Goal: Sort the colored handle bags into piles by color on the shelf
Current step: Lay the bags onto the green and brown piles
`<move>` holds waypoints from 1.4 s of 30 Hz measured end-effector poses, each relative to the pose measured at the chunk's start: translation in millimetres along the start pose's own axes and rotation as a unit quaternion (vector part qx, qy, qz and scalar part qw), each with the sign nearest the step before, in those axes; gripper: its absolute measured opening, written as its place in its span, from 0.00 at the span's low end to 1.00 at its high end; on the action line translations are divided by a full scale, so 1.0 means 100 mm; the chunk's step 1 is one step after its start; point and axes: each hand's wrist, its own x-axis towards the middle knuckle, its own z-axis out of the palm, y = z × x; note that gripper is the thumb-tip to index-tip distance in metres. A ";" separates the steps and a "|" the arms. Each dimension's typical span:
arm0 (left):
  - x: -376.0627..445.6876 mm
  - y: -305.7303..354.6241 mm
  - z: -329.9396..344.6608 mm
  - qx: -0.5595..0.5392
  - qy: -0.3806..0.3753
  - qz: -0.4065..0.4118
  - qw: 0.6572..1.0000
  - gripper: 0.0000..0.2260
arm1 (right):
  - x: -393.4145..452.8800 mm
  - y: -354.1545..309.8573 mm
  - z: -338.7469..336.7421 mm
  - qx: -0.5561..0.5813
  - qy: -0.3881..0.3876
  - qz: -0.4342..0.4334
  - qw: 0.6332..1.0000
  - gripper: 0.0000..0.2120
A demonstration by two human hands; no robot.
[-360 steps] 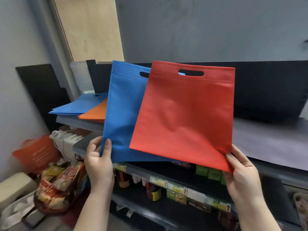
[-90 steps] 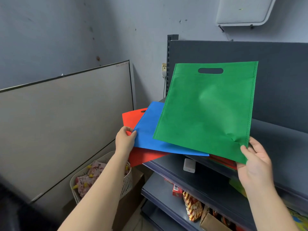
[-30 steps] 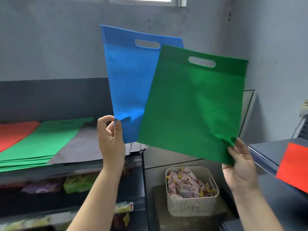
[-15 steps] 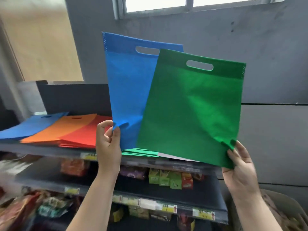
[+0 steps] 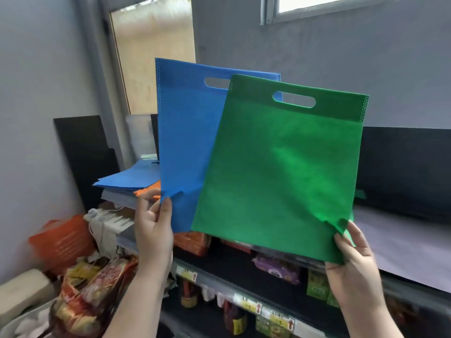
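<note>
Left hand (image 5: 153, 230) pinching a blue bag (image 5: 185, 147), right hand (image 5: 351, 259) pinching a green bag (image 5: 280, 172), both lifted before the shelf (image 5: 402, 242), where the blue pile (image 5: 131, 179) is awaiting more.

Grey walls (image 5: 366, 57), window (image 5: 341, 3), perhaps boarded doorway (image 5: 153, 52).

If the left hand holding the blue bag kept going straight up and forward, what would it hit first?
Probably the pile of flat blue fabric bags on the shelf just beyond the left hand; depth is unclear.
</note>
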 end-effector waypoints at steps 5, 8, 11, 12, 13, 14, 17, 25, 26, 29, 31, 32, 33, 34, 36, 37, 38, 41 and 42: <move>0.40 -0.15 -0.40 0.011 0.058 0.005 0.998 0.11 | 0.27 0.55 0.45 0.017 -0.046 0.045 0.998 0.27; 0.66 -0.25 -0.60 0.016 0.078 0.017 0.997 0.10 | 0.49 0.88 0.71 0.035 -0.059 0.067 0.995 0.26; 0.97 -0.35 -0.77 0.039 0.096 0.023 0.994 0.13 | 0.72 1.19 0.99 0.051 -0.077 0.081 0.992 0.27; 1.08 -0.39 -0.82 0.044 0.103 0.026 0.993 0.12 | 0.80 1.29 1.08 0.058 -0.081 0.084 0.991 0.27; 1.20 -0.43 -0.86 0.049 0.111 0.031 0.992 0.11 | 0.88 1.38 1.18 0.063 -0.086 0.085 0.991 0.28; 1.32 -0.47 -0.90 0.056 0.117 0.039 0.991 0.10 | 0.96 1.46 1.28 0.065 -0.091 0.083 0.990 0.28; 1.65 -0.60 -0.97 0.060 0.124 0.058 0.989 0.06 | 1.20 1.70 1.54 0.074 -0.104 0.087 0.988 0.27; 2.30 -1.11 -1.15 0.044 0.135 0.074 0.987 0.05 | 1.71 2.22 1.96 0.066 -0.111 0.078 0.989 0.19; 2.36 -1.18 -1.17 0.049 0.137 0.073 0.987 0.06 | 1.75 2.27 2.00 0.062 -0.106 0.075 0.990 0.18; 2.56 -1.38 -1.24 0.101 0.143 0.088 0.981 0.13 | 1.86 2.38 2.10 0.052 -0.095 0.069 0.992 0.19; 2.72 -1.51 -1.29 0.110 0.142 0.077 0.981 0.15 | 1.94 2.47 2.19 0.044 -0.087 0.064 0.993 0.19; 2.80 -1.57 -1.32 0.112 0.143 0.070 0.981 0.15 | 1.97 2.51 2.23 0.041 -0.082 0.062 0.994 0.19; 2.88 -1.63 -1.34 0.104 0.144 0.064 0.982 0.15 | 2.00 2.57 2.28 0.041 -0.078 0.061 0.994 0.19; 2.97 -1.69 -1.37 0.084 0.140 0.053 0.985 0.15 | 2.03 2.62 2.34 0.040 -0.075 0.058 0.995 0.19; 3.14 -1.82 -1.44 0.041 0.117 0.018 0.992 0.13 | 2.05 2.74 2.45 0.031 -0.065 0.050 0.996 0.18; 3.23 -1.88 -1.47 0.032 0.105 0.006 0.994 0.12 | 2.06 2.80 2.52 0.025 -0.058 0.043 0.997 0.18; 3.33 -1.93 -1.52 0.032 0.096 -0.003 0.995 0.12 | 2.08 2.87 2.58 0.021 -0.049 0.036 0.998 0.17; 3.62 -2.09 -1.65 0.038 0.072 -0.029 0.996 0.12 | 2.12 3.06 2.78 0.013 -0.026 0.027 0.999 0.17; 3.73 -2.15 -1.70 0.036 0.064 -0.036 0.997 0.12 | 2.13 3.13 2.85 0.012 -0.024 0.021 0.999 0.17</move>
